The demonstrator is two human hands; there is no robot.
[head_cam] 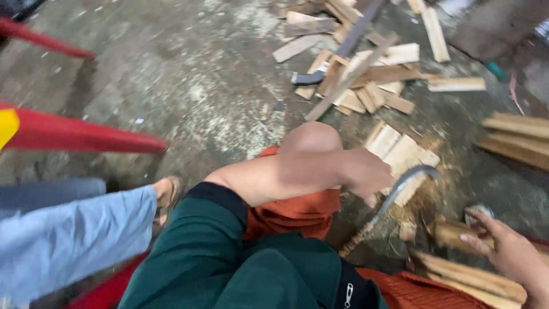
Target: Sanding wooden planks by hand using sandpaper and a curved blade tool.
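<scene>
My left arm reaches across my bent knee [311, 137]. My left hand [366, 173] is blurred, its fingers curled right beside the shaft of a curved metal blade [400, 189]. The blade has a wooden handle low down and stands tilted over wood chips. Whether the hand grips the blade is unclear. My right hand [509, 252] comes in from the bottom right, with its fingers wrapped over the end of a short wooden piece [449, 233] just right of the blade. I wear a green shirt and orange shorts.
A heap of wood offcuts [372, 80] with a dark metal bar [349, 43] across it lies further off. Flat planks [514, 140] are at the right and split sticks [469, 274] by my right hand. Another person's blue-trousered leg [74, 234] and sandalled foot [168, 194] are at the left, near red chair legs [80, 134].
</scene>
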